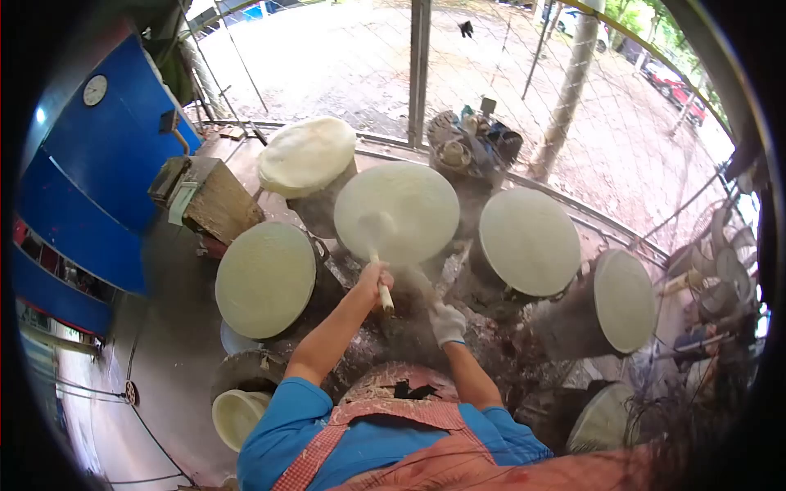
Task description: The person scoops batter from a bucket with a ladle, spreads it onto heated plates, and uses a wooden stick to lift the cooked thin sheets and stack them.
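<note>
My left hand (373, 278), bare, is wrapped round the wooden handle of a ladle (377, 225). Its rounded head lies over the pale, creamy round top of the middle pot (422, 192), near the front rim. To the right, my right hand (448, 322) wears a white knitted glove and looks closed. A blurred pale streak runs from it toward the middle pot; what it holds I cannot make out. Other pots with pale round tops stand around: one at left (266, 280), one at right (529, 241), another farther right (625, 301).
At the back left, pale round sheets (307, 154) lie stacked. Beside them stands a worn box (214, 196). A cream bucket (237, 416) sits by my left elbow. A cluttered container (471, 146) stands by the wire fence (417, 74). Another pale round top (602, 419) is at lower right.
</note>
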### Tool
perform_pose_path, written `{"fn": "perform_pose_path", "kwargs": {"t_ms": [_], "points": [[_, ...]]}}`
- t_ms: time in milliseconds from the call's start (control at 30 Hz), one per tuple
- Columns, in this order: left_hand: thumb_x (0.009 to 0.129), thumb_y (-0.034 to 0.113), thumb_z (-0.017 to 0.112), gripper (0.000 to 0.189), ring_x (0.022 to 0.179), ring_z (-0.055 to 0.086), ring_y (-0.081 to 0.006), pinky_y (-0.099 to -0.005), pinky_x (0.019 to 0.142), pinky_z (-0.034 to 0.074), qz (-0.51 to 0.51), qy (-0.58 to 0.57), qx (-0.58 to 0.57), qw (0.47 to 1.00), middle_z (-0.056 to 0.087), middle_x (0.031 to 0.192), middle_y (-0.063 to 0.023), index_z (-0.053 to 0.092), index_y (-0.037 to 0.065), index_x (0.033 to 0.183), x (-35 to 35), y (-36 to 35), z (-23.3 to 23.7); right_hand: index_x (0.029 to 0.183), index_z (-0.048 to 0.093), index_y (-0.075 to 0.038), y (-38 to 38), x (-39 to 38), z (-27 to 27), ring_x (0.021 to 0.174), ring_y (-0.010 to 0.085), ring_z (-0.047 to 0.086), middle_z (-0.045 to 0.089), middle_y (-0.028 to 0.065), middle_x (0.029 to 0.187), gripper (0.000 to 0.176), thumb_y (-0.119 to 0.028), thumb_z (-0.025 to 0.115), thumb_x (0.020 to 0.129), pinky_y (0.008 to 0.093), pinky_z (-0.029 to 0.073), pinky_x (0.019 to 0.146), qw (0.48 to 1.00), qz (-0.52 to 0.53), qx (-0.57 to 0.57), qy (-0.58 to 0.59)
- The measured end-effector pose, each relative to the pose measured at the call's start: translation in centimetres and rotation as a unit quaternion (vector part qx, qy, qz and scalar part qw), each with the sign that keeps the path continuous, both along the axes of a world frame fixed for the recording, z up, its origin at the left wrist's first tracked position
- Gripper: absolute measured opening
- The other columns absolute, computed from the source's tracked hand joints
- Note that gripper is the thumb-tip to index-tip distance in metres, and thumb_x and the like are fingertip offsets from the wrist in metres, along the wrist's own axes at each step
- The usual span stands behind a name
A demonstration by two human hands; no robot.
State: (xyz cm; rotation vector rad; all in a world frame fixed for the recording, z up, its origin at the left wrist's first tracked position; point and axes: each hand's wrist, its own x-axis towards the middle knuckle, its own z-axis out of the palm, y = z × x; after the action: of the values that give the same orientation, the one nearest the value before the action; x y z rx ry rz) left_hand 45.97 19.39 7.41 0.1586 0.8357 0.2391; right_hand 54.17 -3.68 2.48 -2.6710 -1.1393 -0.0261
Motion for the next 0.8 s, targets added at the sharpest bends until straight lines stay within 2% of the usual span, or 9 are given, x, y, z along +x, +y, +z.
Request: {"fn": "perform_pose_path", "kwargs": {"t_ms": [100,233,333,433,567,600,633,700,800], "points": [[0.082,0.004,0.050,0.016,0.035,0.031,-0.0079,-0.0217,0.029,0.026,-0.058,-0.104,0.060,0.991,0.031,0.050,0.0026,0.037,0.014,0.082,-7.2,-2.2,4.3,0.079,0.063,-0.017,-1.5,-2.3,2.4,0.055,0.0284,0.058,0.058,0.0120,0.066,0.014,-0.029,0.060,0.073,0.0379,0.045,0.048,0.988,0.017,0.153,-0.004],[0.086,0.010,0.048,0.017,0.034,0.030,-0.0070,-0.0209,0.029,0.025,-0.079,0.012,0.096,0.992,0.029,0.048,0.0035,0.039,0.014,0.072,-13.0,-6.4,6.2,0.096,0.066,-0.019,-5.7,-5.1,3.1,0.046,0.0266,0.050,0.049,0.0065,0.054,0.027,-0.026,0.065,0.070,0.0367,0.040,0.044,0.976,0.041,0.207,-0.061],[0.088,0.023,0.048,0.035,0.032,0.028,-0.0055,-0.0215,0.028,0.025,-0.122,-0.071,-0.278,0.950,0.026,0.043,0.0049,0.033,0.012,0.058,-12.0,-6.3,5.8,0.098,0.065,-0.013,-8.6,-7.7,3.8,0.049,0.0276,0.054,0.056,0.0101,0.061,0.031,-0.024,0.067,0.068,0.0375,0.044,0.048,0.977,-0.034,0.205,-0.035],[0.088,0.028,0.046,0.037,0.032,0.028,-0.0062,-0.0217,0.027,0.025,-0.166,-0.099,-0.321,0.927,0.027,0.043,0.0044,0.032,0.010,0.059,-11.5,-9.3,6.4,0.095,0.065,-0.007,-12.4,-9.0,4.4,0.059,0.0283,0.060,0.063,0.0149,0.074,0.031,-0.024,0.068,0.069,0.0372,0.048,0.055,0.938,-0.099,0.328,0.043],[0.091,0.036,0.039,0.042,0.033,0.027,-0.0078,-0.0241,0.029,0.026,-0.257,-0.242,-0.466,0.811,0.025,0.043,0.0033,0.030,0.011,0.058,-9.8,-15.0,5.6,0.105,0.060,-0.007,-19.8,-10.4,6.5,0.077,0.0296,0.063,0.064,0.0161,0.085,0.045,-0.028,0.072,0.068,0.0349,0.051,0.068,0.938,-0.162,0.286,0.106],[0.092,0.034,0.035,0.032,0.036,0.030,-0.0077,-0.0241,0.033,0.029,-0.257,-0.219,-0.433,0.836,0.028,0.048,0.0020,0.039,0.003,0.083,-9.4,-16.5,5.8,0.106,0.059,-0.009,-21.5,-10.8,8.2,0.077,0.0309,0.062,0.063,0.0174,0.084,0.047,-0.033,0.071,0.067,0.0355,0.050,0.067,0.936,-0.197,0.253,0.144],[0.094,0.032,0.032,0.042,0.039,0.032,-0.0076,-0.0241,0.036,0.031,-0.248,-0.195,-0.391,0.865,0.031,0.054,0.0006,0.049,-0.004,0.108,-9.3,-17.7,6.0,0.107,0.059,-0.011,-22.8,-11.9,7.6,0.074,0.0316,0.062,0.063,0.0169,0.081,0.047,-0.036,0.069,0.069,0.0359,0.050,0.065,0.928,-0.228,0.255,0.145],[0.095,0.027,0.031,0.043,0.040,0.032,-0.0078,-0.0235,0.038,0.032,-0.235,-0.175,-0.390,0.873,0.032,0.058,0.0000,0.032,0.004,0.132,-7.9,-21.2,4.8,0.102,0.060,-0.013,-27.5,-12.2,6.1,0.066,0.0305,0.062,0.063,0.0156,0.073,0.048,-0.045,0.067,0.068,0.0352,0.050,0.057,0.925,-0.293,0.204,0.133],[0.093,0.022,0.035,0.036,0.041,0.032,-0.0064,-0.0226,0.037,0.032,-0.266,-0.110,-0.441,0.850,0.031,0.058,0.0007,0.042,0.000,0.121,-5.8,-26.4,3.8,0.079,0.061,-0.010,-35.7,-12.8,4.8,0.056,0.0298,0.059,0.060,0.0136,0.064,0.036,-0.044,0.064,0.070,0.0406,0.046,0.051,0.914,-0.390,0.106,0.032]]}}
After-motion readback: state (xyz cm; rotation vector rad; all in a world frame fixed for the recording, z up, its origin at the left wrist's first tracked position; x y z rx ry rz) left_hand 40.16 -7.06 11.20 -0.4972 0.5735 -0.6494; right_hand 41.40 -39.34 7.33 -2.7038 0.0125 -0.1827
